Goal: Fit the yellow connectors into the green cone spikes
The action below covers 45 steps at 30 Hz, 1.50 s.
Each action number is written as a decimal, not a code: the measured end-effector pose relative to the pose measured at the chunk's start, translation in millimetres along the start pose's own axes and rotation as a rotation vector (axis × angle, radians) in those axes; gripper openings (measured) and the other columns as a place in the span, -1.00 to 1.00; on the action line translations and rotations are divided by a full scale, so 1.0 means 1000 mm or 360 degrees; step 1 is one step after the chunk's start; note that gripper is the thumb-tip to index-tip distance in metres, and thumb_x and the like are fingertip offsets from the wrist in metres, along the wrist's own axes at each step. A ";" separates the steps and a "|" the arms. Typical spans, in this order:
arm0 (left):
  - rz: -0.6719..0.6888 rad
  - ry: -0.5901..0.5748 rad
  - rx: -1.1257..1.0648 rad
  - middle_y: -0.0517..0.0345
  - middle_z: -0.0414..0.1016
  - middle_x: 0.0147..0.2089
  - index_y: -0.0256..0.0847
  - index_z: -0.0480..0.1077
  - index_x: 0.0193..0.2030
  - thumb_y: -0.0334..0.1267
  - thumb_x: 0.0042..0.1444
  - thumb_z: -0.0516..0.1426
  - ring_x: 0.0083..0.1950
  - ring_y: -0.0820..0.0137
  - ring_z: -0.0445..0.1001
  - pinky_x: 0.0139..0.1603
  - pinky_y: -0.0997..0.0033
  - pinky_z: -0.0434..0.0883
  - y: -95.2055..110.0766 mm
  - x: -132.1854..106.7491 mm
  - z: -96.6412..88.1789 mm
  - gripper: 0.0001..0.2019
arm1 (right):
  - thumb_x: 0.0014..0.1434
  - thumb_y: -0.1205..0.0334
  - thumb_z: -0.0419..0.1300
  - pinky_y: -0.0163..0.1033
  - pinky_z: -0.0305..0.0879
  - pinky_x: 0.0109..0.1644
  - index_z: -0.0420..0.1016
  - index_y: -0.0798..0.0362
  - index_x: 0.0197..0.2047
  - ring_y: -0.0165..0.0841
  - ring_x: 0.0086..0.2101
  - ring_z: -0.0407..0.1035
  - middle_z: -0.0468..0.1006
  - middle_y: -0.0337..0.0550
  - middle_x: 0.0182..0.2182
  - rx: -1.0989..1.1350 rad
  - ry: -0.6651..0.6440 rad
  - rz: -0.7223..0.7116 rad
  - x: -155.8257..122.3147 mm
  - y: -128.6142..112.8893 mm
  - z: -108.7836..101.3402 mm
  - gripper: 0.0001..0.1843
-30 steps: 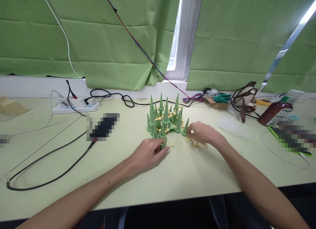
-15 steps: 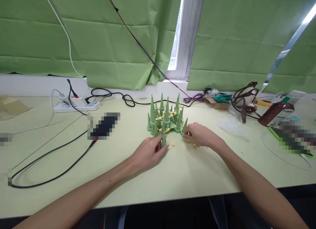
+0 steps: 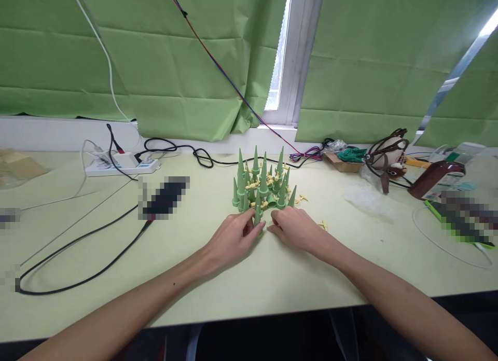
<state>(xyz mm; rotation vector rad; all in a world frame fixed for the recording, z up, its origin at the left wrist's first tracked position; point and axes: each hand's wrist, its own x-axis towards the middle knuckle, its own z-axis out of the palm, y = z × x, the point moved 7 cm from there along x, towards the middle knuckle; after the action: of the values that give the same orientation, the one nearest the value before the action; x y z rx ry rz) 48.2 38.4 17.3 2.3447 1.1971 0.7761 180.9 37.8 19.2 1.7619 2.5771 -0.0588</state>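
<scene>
My left hand [image 3: 235, 234] pinches a green cone-shaped piece [image 3: 257, 217] upright at the front of a group of green cones [image 3: 263, 178]. Close beside it, my right hand [image 3: 296, 227] has its thumb and fingers drawn together near the table top; what they hold, if anything, is hidden. Small pale-yellow pegs [image 3: 252, 185] sit among the cones. Further loose yellow pegs [image 3: 303, 197] lie to the right of the group, and a few more [image 3: 322, 225] lie beyond my right wrist. One green cone [image 3: 272, 200] in the group lies tipped over.
A dark blurred device [image 3: 165, 197] with a black cable [image 3: 83, 283] lies on the left of the table. Behind it is a white power strip [image 3: 122, 167]. To the right are crumpled clear plastic [image 3: 365, 200], a cardboard box [image 3: 342, 164] and a dark red bottle [image 3: 438, 179].
My right hand has moved left, from the cone at the right front to near my left hand, covering the spot where a small yellow peg lay. My left hand stays on its cone.
</scene>
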 end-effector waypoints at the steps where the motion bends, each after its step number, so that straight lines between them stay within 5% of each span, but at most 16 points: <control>1: 0.0003 0.0000 0.0003 0.31 0.23 -0.56 -0.16 0.11 -0.45 -0.07 0.32 0.01 -0.54 0.47 0.19 -0.47 0.44 0.12 0.000 0.000 0.000 -0.65 | 0.36 0.15 0.07 -0.26 0.07 -0.39 0.46 0.10 -0.27 -0.22 -0.31 0.50 0.58 -0.01 -0.35 -0.0015 -0.0007 0.0002 0.000 0.000 0.000 -0.75; 15: 0.0013 -0.0042 0.0040 0.30 0.24 -0.55 -0.17 0.13 -0.45 -0.08 0.33 0.01 -0.53 0.47 0.19 -0.45 0.43 0.14 0.000 0.000 0.000 -0.66 | 0.30 0.24 0.11 -0.25 0.15 -0.38 0.49 0.12 -0.31 -0.13 -0.28 0.52 0.56 0.09 -0.31 -0.0196 -0.0044 0.0219 -0.010 0.018 -0.016 -0.80; 21: 0.0014 -0.0042 0.0019 0.31 0.21 -0.56 -0.17 0.11 -0.45 -0.08 0.32 0.02 -0.54 0.48 0.17 -0.47 0.44 0.11 0.000 0.001 0.001 -0.66 | 0.27 0.33 0.12 -0.24 0.14 -0.37 0.53 0.11 -0.22 -0.16 -0.28 0.48 0.53 0.09 -0.27 -0.0200 -0.0095 0.0405 -0.011 0.066 -0.037 -0.85; 28: 0.0018 -0.0047 0.0000 0.31 0.20 -0.56 -0.17 0.11 -0.46 -0.09 0.31 0.02 -0.55 0.49 0.16 -0.47 0.44 0.12 0.000 0.001 0.002 -0.66 | 0.32 0.32 0.12 -0.24 0.22 -0.18 0.38 0.05 0.20 -0.17 -0.07 0.41 0.46 0.09 0.01 0.0060 0.0065 0.0474 0.014 0.120 -0.020 -0.61; 37: 0.0022 -0.0101 0.0005 0.31 0.22 -0.56 -0.17 0.20 -0.42 -0.07 0.31 0.01 -0.55 0.48 0.17 -0.48 0.44 0.13 0.001 0.000 0.003 -0.69 | 0.29 0.38 0.14 -0.22 0.22 0.03 0.45 0.08 0.10 -0.16 0.04 0.32 0.40 0.10 0.02 0.0196 0.0013 0.0201 0.023 0.109 -0.001 -0.69; 45: 0.0025 -0.0083 0.0007 0.29 0.23 -0.56 -0.18 0.19 -0.44 -0.08 0.30 0.01 -0.55 0.48 0.17 -0.50 0.44 0.11 0.003 -0.001 0.003 -0.68 | 0.27 0.48 0.07 -0.29 0.22 -0.08 0.49 0.10 0.08 -0.22 -0.06 0.39 0.49 0.02 -0.09 0.0243 0.0078 0.0115 0.020 0.104 -0.005 -0.64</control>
<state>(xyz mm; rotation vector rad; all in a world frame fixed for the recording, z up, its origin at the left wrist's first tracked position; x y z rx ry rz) 51.5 35.7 16.9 2.3654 1.1613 0.7141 270.4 94.3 21.0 1.9289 2.6032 -0.2196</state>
